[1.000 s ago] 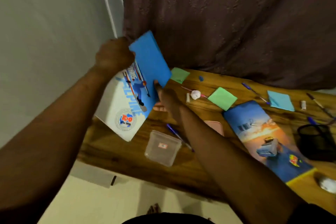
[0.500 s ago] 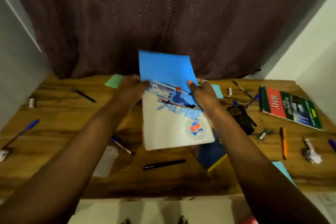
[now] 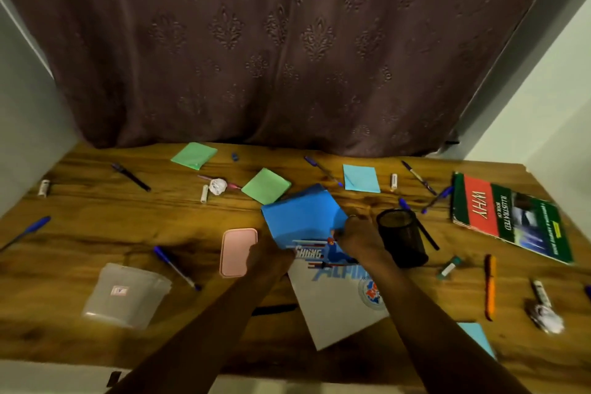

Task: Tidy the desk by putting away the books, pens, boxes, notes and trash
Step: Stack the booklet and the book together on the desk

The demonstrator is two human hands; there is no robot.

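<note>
Wooden tabletop barely tidied, seemingly. At its middle, blue-and-white ski-cover book, clasped at the edges by left grip and right grip. Yet to go: red-and-green book, clear plastic box, green paper note, blue pen, crumpled white paper.

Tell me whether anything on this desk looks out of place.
Yes. Pens, like the blue pen, lie scattered at all angles while the black mesh pen cup seems empty. A crumpled paper ball sits near a green note, and the clear box lies apart from the pink lid.
</note>
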